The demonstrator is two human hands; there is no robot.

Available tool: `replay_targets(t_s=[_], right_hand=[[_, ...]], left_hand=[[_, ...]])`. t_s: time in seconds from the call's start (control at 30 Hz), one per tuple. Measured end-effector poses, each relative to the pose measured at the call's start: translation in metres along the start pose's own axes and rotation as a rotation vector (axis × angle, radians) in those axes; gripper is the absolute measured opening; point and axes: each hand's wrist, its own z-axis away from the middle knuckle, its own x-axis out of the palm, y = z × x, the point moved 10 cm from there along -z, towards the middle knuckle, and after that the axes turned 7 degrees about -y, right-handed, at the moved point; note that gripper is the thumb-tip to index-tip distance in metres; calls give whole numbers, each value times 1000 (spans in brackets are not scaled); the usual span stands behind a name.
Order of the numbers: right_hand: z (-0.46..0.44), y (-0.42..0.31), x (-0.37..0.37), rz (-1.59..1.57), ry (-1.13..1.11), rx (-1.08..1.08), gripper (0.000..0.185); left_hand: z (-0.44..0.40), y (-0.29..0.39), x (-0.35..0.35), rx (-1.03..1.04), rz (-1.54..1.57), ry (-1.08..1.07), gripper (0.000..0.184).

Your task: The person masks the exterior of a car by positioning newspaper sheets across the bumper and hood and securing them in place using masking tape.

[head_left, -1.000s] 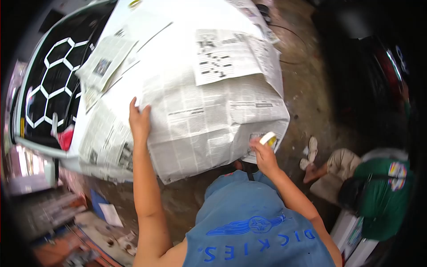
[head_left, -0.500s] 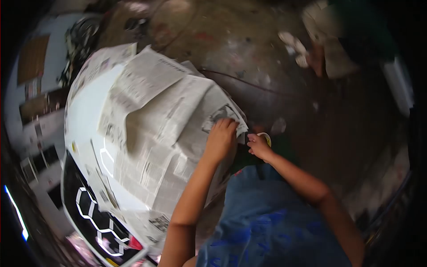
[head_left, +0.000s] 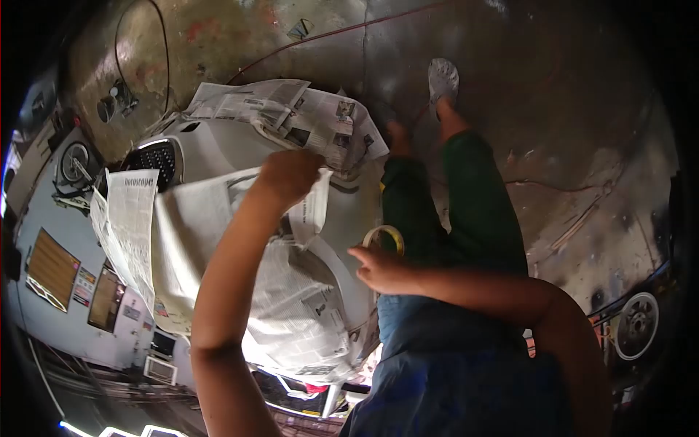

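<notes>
My left hand (head_left: 290, 177) is closed on the edge of a newspaper sheet (head_left: 207, 215), lifted off the pale car body (head_left: 222, 146) beneath it. The sheet hangs loosely down to the left, with a folded corner under my fingers. In my right hand (head_left: 384, 271), near my waist, is a roll of tape (head_left: 386, 237); some fingers are hidden behind the hand. More newspaper (head_left: 320, 120) covers the far part of the car body. Further sheets (head_left: 295, 306) lie over its near side, below my left forearm.
A dark mesh grille (head_left: 156, 162) shows at the car body's left. Red hose (head_left: 313, 47) crosses the stained floor (head_left: 524, 95). A wheel (head_left: 637, 326) stands at right. My sandalled foot (head_left: 443, 80) is beside the car.
My view has swung round the car. My left hand has gone from resting on newspaper near the edge to holding a raised sheet. The tape roll stays with my right hand.
</notes>
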Motion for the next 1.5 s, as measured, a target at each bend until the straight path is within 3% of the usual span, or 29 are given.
replay_targets(t_s=[0.03, 0.1, 0.17, 0.23, 0.3, 0.37, 0.57, 0.6, 0.8, 0.9, 1.1, 1.3, 1.4, 1.5], right_hand=[[-6, -1, 12, -21, -23, -5, 53], [-18, -10, 37, -41, -82, -61, 47], [-26, -18, 56, -119, -103, -79, 33], [-31, -27, 69, -167, -174, -40, 34], [-27, -36, 70, -113, -176, -16, 33], [-29, -46, 74, 74, -348, -13, 31], [-46, -40, 48, -163, -240, -32, 42], [-51, -34, 55, -134, -308, 0, 50], [-74, -38, 46, -204, -222, -107, 61], [-82, -41, 47, -224, -311, -78, 66], [-86, -39, 60, -195, -360, -58, 71], [-86, -50, 59, -26, -170, -193, 79], [-91, -51, 62, 19, -284, -131, 86], [-95, -51, 64, -6, -228, -148, 87]], left_hand=[[16, -9, -17, -15, 57, 94, 19], [37, -38, -34, -196, 75, 45, 13], [61, -82, -27, -351, 80, 20, 20], [82, -107, -28, -395, 255, 103, 17], [102, -123, -20, -452, 358, 135, 15], [118, -135, -7, -513, 390, 117, 15], [152, -157, 17, -592, 274, 203, 12], [155, -160, 23, -605, 283, 208, 12], [153, -168, 33, -614, 400, 206, 11], [150, -170, 33, -605, 415, 189, 10], [144, -167, 32, -628, 337, 163, 9], [142, -169, 33, -625, 326, 159, 10], [144, -172, 34, -623, 352, 161, 10], [146, -175, 35, -638, 400, 176, 11]])
